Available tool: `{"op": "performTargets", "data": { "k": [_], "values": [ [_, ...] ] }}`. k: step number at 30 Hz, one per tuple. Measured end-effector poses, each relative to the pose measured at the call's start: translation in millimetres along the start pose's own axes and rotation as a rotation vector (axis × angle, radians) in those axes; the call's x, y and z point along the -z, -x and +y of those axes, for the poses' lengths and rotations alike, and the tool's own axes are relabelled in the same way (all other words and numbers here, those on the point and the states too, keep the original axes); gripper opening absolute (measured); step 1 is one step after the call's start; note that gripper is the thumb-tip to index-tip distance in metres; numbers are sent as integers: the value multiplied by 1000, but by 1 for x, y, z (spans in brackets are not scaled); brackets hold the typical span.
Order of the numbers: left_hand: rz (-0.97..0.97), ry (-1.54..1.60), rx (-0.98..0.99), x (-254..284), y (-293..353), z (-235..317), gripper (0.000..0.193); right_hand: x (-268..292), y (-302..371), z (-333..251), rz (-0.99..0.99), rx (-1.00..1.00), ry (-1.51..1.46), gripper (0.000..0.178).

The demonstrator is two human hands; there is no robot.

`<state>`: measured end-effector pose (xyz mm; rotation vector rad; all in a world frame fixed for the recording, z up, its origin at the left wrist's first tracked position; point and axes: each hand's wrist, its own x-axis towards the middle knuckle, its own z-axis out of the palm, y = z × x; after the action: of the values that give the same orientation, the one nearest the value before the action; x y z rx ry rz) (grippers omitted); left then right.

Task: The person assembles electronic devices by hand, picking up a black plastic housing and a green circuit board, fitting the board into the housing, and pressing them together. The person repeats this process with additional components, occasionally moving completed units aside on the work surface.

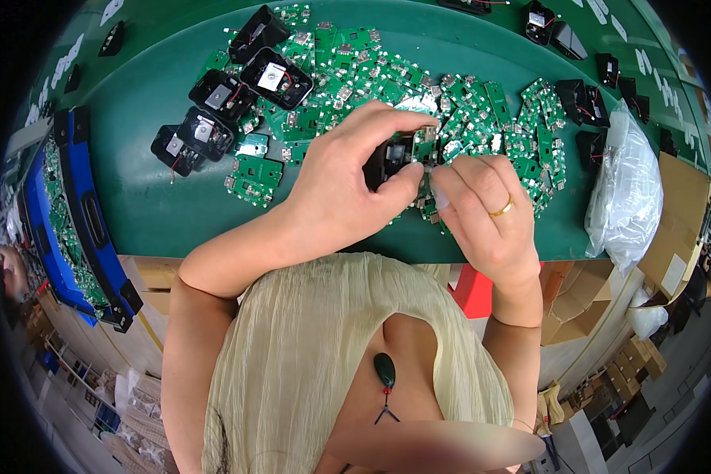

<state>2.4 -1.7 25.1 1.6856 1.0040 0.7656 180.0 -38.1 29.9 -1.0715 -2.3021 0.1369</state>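
Note:
Just above the green table, my left hand point(332, 178) grips a black plastic housing point(379, 164), thumb and fingers wrapped around it. A small green circuit board point(426, 144) sits at the housing's right end, between my left thumb and index finger. Close against that end, my right hand point(486, 209) is closed with its fingertips pinched together. Whatever the right fingertips hold is hidden. Beneath and beyond both hands spreads a loose pile of green circuit boards point(355, 67) with metal connectors.
Several open black housings point(205, 133) with wires lie left of the pile. More housings point(583, 103) stand at the right, beside a clear plastic bag point(626, 189) and a cardboard box point(675, 213). A blue-and-black bin point(95, 221) of boards stands at the table's left edge.

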Motion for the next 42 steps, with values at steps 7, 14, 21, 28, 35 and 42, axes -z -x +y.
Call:
{"op": "performTargets", "data": {
  "k": [7, 14, 21, 28, 35, 42],
  "values": [
    [-77, 411, 315, -1, 3, -2, 34, -5, 4, 7, 93, -79, -186, 30],
    [-13, 258, 154, -5, 5, -5, 35, -10, 9, 5, 122, -63, -168, 31],
    [-35, 114, 27, 1, 3, 2, 34, -12, 10, 5, 202, -104, -245, 30],
    [-19, 139, 34, 0, 5, 5, 34, -15, 8, 3, 249, -131, -232, 27],
    [-22, 47, -56, 2, 4, 5, 34, -22, 15, 6, 304, -99, -282, 29],
    [6, 19, -77, 0, 6, 1, 36, -28, 12, 6, 298, -75, -220, 34]
  ]
}}
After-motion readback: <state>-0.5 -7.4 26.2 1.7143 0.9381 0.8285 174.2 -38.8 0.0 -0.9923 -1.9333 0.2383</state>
